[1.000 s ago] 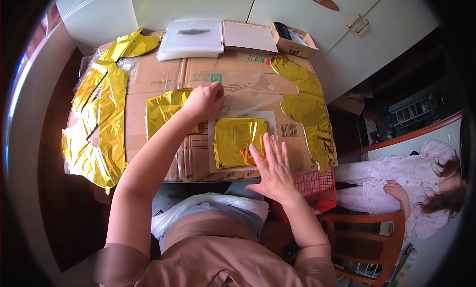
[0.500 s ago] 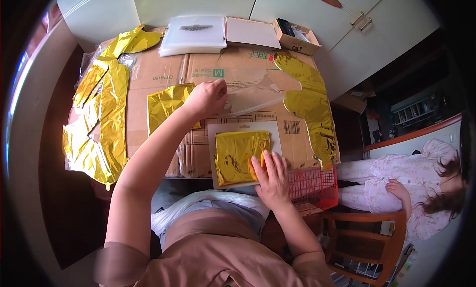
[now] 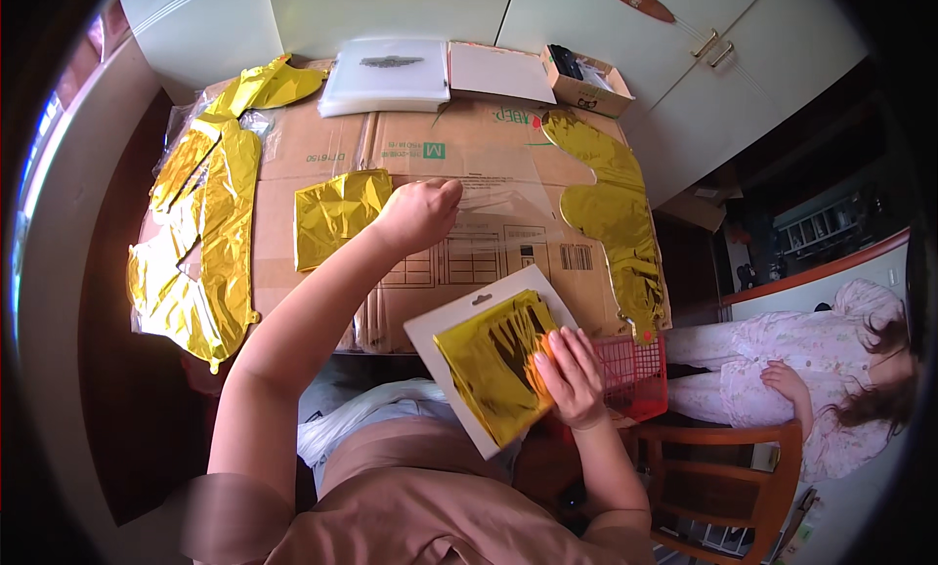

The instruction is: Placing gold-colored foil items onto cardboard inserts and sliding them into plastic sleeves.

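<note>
My right hand [image 3: 576, 381] grips the lower right edge of a white backing card [image 3: 422, 328] with a hang slot. A folded gold foil balloon [image 3: 489, 365] lies on that card, and a small bundle of orange strips [image 3: 537, 366] sits under my fingers. The card is tilted over the table's near edge. Above the cardboard, my left hand [image 3: 425, 213] is closed in a pinch at the edge of a clear plastic bag [image 3: 503, 199]; its fingertips are partly hidden. Another folded gold foil piece [image 3: 337, 213] lies beside my left wrist.
Flat gold foil balloons lie on the cardboard [image 3: 303, 145] at left [image 3: 225, 233] and right [image 3: 611, 204]. Along the back stand stacked clear sleeves [image 3: 386, 77], a pale box [image 3: 500, 72] and a small open box [image 3: 591, 86]. A red basket [image 3: 635, 370], chair and another person [image 3: 811, 365] are at right.
The right hand has turned the card and shifted it nearer and to the right. My left hand has moved slightly right and nearer; the clear bag now lies flatter.
</note>
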`<action>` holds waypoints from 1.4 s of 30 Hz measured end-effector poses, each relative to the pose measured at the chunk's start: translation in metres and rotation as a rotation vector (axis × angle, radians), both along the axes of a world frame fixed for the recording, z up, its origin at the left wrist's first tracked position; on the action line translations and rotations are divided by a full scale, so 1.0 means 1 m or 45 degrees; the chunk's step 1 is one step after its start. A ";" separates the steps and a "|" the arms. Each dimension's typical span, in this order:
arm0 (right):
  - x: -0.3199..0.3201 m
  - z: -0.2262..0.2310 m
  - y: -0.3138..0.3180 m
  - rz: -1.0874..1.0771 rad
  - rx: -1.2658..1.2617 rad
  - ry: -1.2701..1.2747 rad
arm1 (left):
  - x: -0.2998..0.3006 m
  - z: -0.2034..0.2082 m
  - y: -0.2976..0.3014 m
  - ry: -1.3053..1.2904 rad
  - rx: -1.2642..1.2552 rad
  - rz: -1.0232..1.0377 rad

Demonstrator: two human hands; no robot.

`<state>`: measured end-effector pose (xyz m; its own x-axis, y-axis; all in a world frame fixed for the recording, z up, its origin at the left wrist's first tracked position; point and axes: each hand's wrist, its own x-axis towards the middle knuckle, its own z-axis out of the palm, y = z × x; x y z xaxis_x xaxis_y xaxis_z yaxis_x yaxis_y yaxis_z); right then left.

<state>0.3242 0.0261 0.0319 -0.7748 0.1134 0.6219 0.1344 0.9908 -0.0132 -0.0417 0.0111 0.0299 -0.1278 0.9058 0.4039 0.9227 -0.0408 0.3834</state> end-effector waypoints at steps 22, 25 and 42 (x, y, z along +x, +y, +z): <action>-0.029 -0.019 0.031 -0.153 0.043 -0.154 | 0.004 0.005 -0.024 -0.067 -0.129 -0.383; -0.030 -0.019 0.025 -0.182 0.030 -0.158 | -0.001 0.006 -0.028 -0.074 -0.134 -0.411; -0.038 0.006 0.000 -0.276 0.104 -0.188 | -0.013 0.007 -0.026 -0.113 -0.178 -0.360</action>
<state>0.2861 0.0264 0.0379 -0.8210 0.2407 0.5178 0.3380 0.9357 0.1009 -0.0551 -0.0149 0.0367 0.1075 0.9564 0.2716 0.8451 -0.2318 0.4818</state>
